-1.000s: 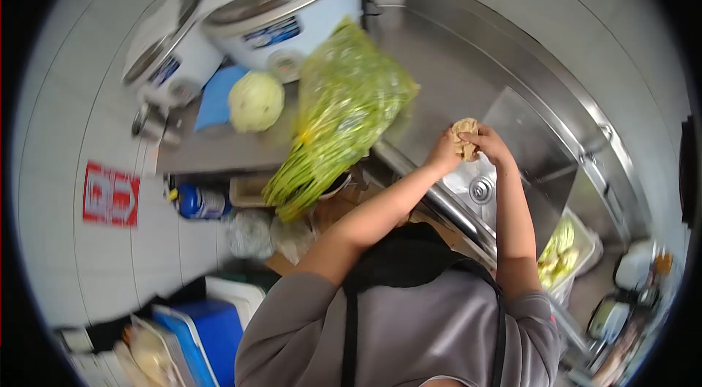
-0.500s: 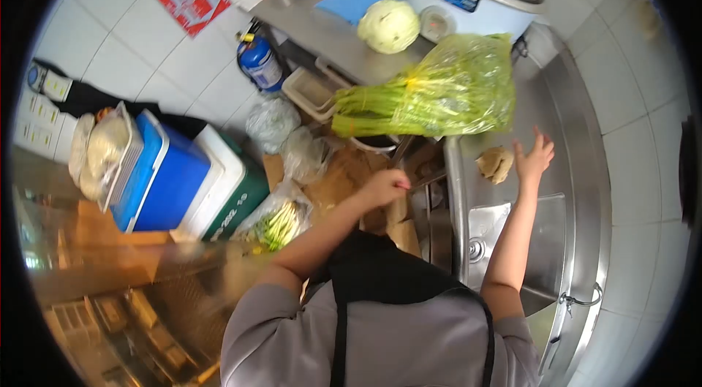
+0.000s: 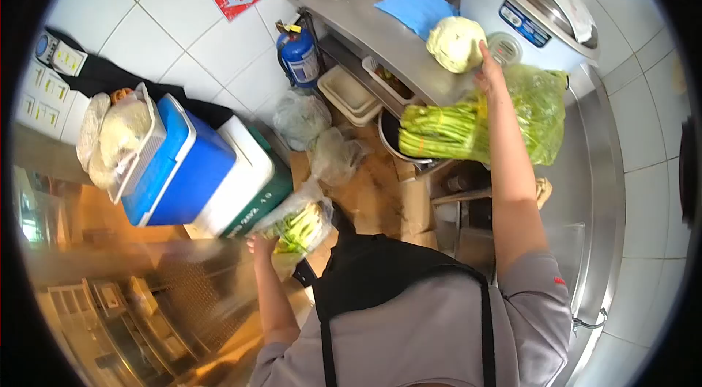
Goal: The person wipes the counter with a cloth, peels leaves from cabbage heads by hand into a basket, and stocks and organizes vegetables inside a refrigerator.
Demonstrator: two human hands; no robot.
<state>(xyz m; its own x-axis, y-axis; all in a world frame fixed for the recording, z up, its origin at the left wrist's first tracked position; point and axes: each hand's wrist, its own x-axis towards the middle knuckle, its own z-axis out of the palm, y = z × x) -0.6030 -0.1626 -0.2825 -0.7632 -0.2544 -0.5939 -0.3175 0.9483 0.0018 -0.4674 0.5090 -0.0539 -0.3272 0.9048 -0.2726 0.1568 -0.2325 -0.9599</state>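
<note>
My right hand reaches over the steel counter and touches the right side of a pale cabbage; its fingers look stretched out. Below that arm lies a bundle of long green vegetables in clear plastic. At lower left, my left hand is at the edge of a plastic bag of green vegetables; its fingers are too small and partly hidden to read. A crumpled brown cloth shows beside my right forearm.
Rice cookers and a blue cloth stand at the back of the counter. A blue cylinder is by the wall. Blue and green-and-white coolers are at left. The sink is at right.
The view has turned left. Both hands have left the brown cloth, now by the sink. My right hand has moved to the cabbage, my left hand down to the bag at lower left.
</note>
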